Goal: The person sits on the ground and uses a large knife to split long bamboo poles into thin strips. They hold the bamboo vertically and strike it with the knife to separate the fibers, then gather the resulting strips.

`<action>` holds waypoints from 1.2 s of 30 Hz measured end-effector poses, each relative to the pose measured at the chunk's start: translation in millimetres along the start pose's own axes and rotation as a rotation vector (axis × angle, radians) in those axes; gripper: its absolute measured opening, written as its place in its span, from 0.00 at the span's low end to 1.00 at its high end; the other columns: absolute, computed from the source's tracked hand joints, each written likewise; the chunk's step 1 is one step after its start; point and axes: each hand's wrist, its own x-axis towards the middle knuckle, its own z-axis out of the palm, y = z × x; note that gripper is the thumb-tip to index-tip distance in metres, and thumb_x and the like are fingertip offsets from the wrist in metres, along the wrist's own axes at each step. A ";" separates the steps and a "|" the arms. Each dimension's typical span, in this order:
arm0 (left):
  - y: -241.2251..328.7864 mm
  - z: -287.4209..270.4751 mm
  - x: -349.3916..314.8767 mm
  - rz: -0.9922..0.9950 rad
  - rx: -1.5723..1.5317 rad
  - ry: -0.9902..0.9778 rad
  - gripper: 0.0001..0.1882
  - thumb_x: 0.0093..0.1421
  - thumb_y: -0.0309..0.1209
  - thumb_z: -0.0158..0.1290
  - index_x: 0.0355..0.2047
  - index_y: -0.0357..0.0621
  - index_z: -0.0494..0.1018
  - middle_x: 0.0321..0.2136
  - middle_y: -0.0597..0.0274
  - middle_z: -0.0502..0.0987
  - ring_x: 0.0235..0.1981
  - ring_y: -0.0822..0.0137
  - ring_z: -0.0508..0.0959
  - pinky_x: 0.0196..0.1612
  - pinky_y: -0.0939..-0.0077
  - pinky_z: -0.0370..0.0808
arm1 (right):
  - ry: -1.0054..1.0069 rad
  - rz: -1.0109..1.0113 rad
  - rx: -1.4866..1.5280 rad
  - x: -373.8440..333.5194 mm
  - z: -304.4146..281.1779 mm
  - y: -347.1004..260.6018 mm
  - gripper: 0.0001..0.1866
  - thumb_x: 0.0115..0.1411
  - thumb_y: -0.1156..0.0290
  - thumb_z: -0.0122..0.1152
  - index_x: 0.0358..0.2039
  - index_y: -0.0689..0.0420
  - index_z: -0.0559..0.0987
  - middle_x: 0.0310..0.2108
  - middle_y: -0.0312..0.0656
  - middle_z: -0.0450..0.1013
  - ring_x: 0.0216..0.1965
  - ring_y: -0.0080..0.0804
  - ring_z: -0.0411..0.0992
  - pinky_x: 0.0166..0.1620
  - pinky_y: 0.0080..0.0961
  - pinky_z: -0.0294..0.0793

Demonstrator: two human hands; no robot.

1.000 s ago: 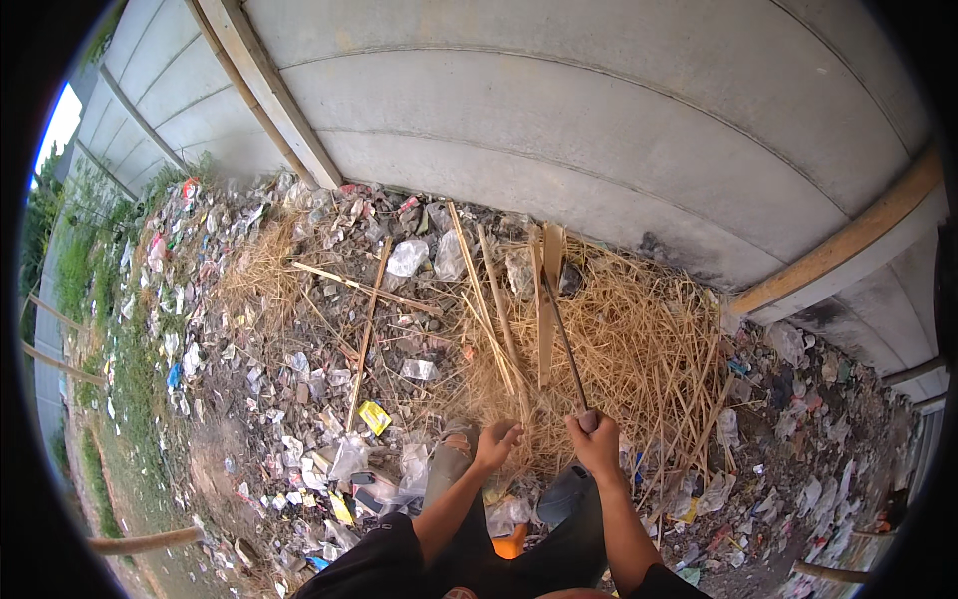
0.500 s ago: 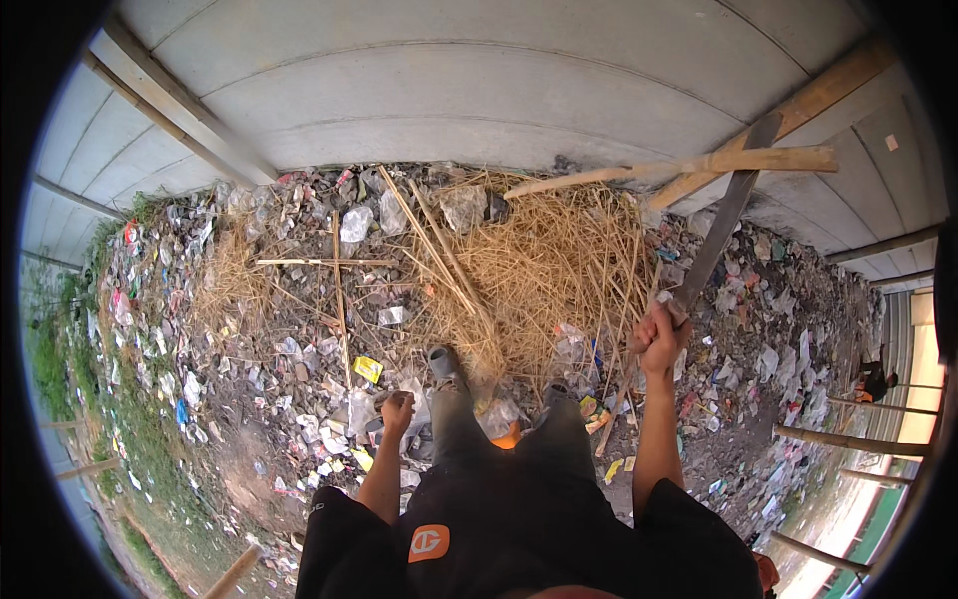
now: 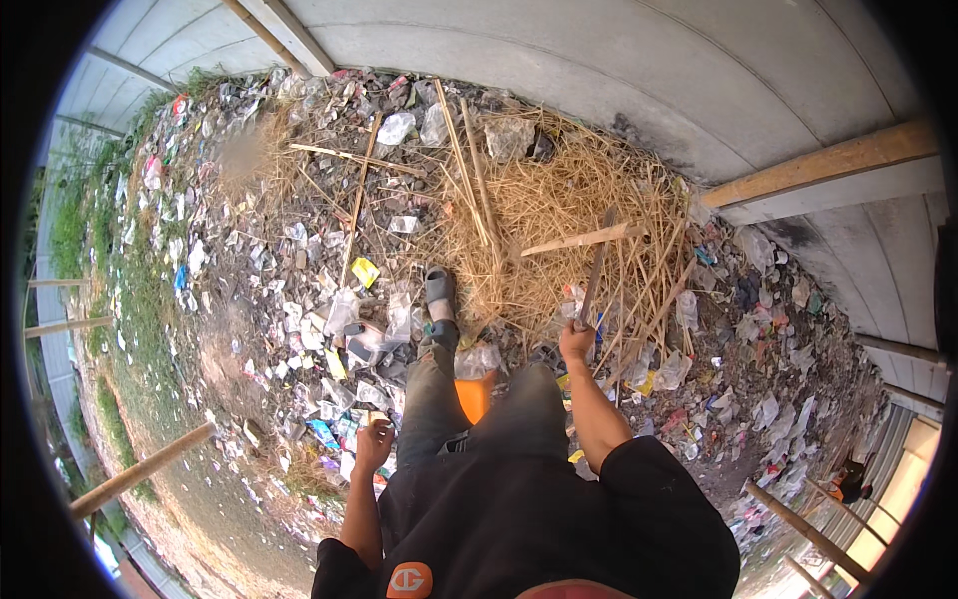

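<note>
Plainly, the right hand [image 3: 576, 342] is closed around the handle of a long dark machete with a flat metal blade [image 3: 595, 278]. The left hand [image 3: 374, 444], fingers part-curled, hangs low beside the left leg; whether it holds anything cannot be told.

Across the blade lies a pale, flat-sided strip of split bamboo [image 3: 564, 243], narrow and straight; whether the edge is lodged in it cannot be determined. Behind is a loose, coarse heap of dry yellow straw [image 3: 559, 200], stalks tangled.

Between the knees sits a smooth orange object [image 3: 475, 399], partly hidden by the legs. A grey closed-toe shoe [image 3: 440, 290] stands at the heap's near left edge. Long thin tan sticks [image 3: 477, 170] lie over the straw; crumpled plastic litter [image 3: 397, 128] covers the ground beyond. A smooth grey panelled wall [image 3: 499, 40] bounds the far side.

Relative to the right hand, the bamboo strip is ahead, near the blade's outer end, well apart from the left hand.
</note>
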 end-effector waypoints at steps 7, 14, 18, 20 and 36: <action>-84.2 5.9 -68.5 -0.127 0.065 -0.045 0.16 0.61 0.36 0.58 0.39 0.34 0.80 0.30 0.50 0.84 0.29 0.60 0.86 0.35 0.67 0.81 | -0.064 0.259 0.693 105.9 -146.6 -233.9 0.15 0.60 0.69 0.67 0.20 0.57 0.71 0.15 0.32 0.64 0.16 0.25 0.63 0.22 0.32 0.63; -100.4 4.2 12.4 -0.211 -0.260 0.103 0.16 0.63 0.33 0.55 0.43 0.29 0.77 0.31 0.51 0.83 0.27 0.63 0.85 0.29 0.73 0.80 | 0.122 -0.329 1.176 130.6 -331.9 -389.8 0.20 0.64 0.76 0.57 0.17 0.48 0.61 0.11 0.29 0.54 0.12 0.19 0.51 0.23 0.26 0.59; -33.7 6.8 29.5 -0.081 -0.422 0.178 0.17 0.64 0.34 0.58 0.46 0.31 0.77 0.32 0.51 0.84 0.32 0.64 0.85 0.35 0.74 0.80 | 0.082 -0.259 1.011 81.3 -251.5 -325.3 0.19 0.63 0.77 0.56 0.17 0.49 0.63 0.11 0.29 0.57 0.12 0.18 0.54 0.23 0.26 0.63; -30.5 0.3 16.1 0.012 -0.234 0.184 0.16 0.64 0.34 0.58 0.46 0.33 0.77 0.32 0.51 0.84 0.32 0.63 0.85 0.36 0.72 0.80 | 0.043 0.083 0.656 38.2 -141.0 -239.9 0.18 0.64 0.74 0.60 0.19 0.51 0.64 0.12 0.30 0.59 0.15 0.19 0.62 0.23 0.28 0.67; -156.1 -57.1 -42.4 -0.361 -0.320 0.125 0.15 0.64 0.30 0.56 0.41 0.26 0.76 0.27 0.50 0.82 0.24 0.64 0.84 0.26 0.72 0.81 | 0.192 -0.063 0.816 150.8 -302.3 -394.3 0.22 0.63 0.74 0.62 0.18 0.49 0.60 0.13 0.27 0.53 0.13 0.16 0.49 0.22 0.22 0.55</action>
